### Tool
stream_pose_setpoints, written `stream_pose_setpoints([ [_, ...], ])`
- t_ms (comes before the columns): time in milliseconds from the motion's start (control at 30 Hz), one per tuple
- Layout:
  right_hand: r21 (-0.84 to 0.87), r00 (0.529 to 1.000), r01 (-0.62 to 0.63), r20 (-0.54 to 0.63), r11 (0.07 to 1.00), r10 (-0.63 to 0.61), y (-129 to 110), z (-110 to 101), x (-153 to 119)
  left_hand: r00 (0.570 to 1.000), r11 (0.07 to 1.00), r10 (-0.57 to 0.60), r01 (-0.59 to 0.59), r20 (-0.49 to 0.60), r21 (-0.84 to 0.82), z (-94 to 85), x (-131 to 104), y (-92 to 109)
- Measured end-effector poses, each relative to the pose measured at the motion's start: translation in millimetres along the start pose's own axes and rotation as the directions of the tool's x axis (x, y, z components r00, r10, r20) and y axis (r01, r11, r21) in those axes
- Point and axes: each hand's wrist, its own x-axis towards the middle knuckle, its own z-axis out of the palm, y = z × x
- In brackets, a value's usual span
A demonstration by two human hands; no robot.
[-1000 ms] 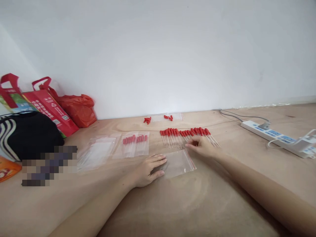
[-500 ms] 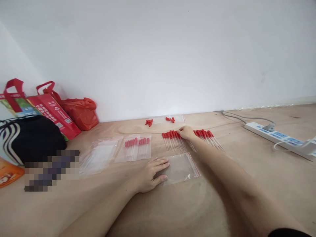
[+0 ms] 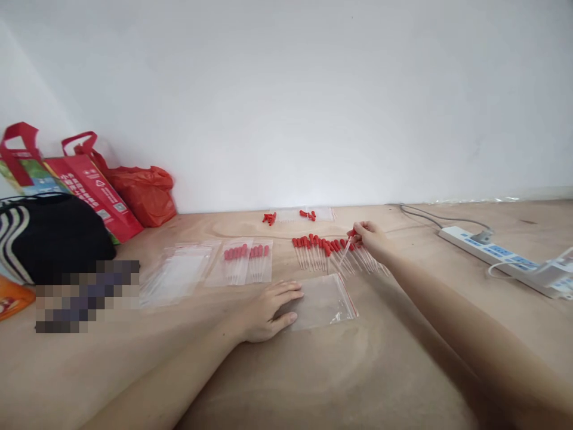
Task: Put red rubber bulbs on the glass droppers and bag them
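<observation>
My left hand (image 3: 273, 310) lies with its fingers spread on the left edge of a clear zip-lock bag (image 3: 320, 304), which is flat on the table and has a red line at its right end. My right hand (image 3: 369, 236) pinches a dropper (image 3: 345, 252) by its red rubber bulb, its clear tube slanting down to the left. Below and left of that hand lies a row of red-bulbed droppers (image 3: 316, 248); part of the row is hidden behind my hand. To the left, filled bags (image 3: 248, 263) hold several droppers each, beside a stack of zip-lock bags (image 3: 181, 272).
Loose red bulbs (image 3: 269, 218) and another clear bag (image 3: 289, 215) lie by the wall. At the right is a white power strip (image 3: 501, 257) with grey cables. A black bag (image 3: 58, 239), a red shopping bag (image 3: 96, 191) and a red plastic bag (image 3: 145, 194) crowd the left.
My right hand has moved right and lifted a dropper from the row. Droppers in the row's middle now lie less evenly. My left hand stays on the bag; the view has shifted slightly.
</observation>
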Motion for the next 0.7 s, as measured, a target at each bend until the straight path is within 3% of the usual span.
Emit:
stream_pose_setpoints([
  [200, 0.397, 0.987, 0.090, -0.158, 0.913, -0.028, 12.9, -11.4, -24.5, 1.000, 1.000, -0.018, 0.018, -0.001, 0.005, -0.2, 0.3, 2.6],
  [433, 0.428, 0.990, 0.029, -0.140, 0.903, 0.034, 31.7, -22.4, -64.8, 1.000, 1.000, -0.022, 0.021, 0.006, 0.012, -1.1, 1.8, 3.1],
  [600, 0.516, 0.993, -0.090, -0.016, 0.852, 0.114, 24.6, -7.2, -90.4, 0.999, 0.999, -0.049, 0.050, -0.003, 0.004, -0.1, 1.2, 3.0],
  [700, 0.517, 0.977, -0.193, 0.178, 0.834, 0.116, 16.9, 0.7, -104.8, 0.998, 0.998, -0.061, 0.061, -0.010, -0.009, 0.0, 0.8, 3.3],
])
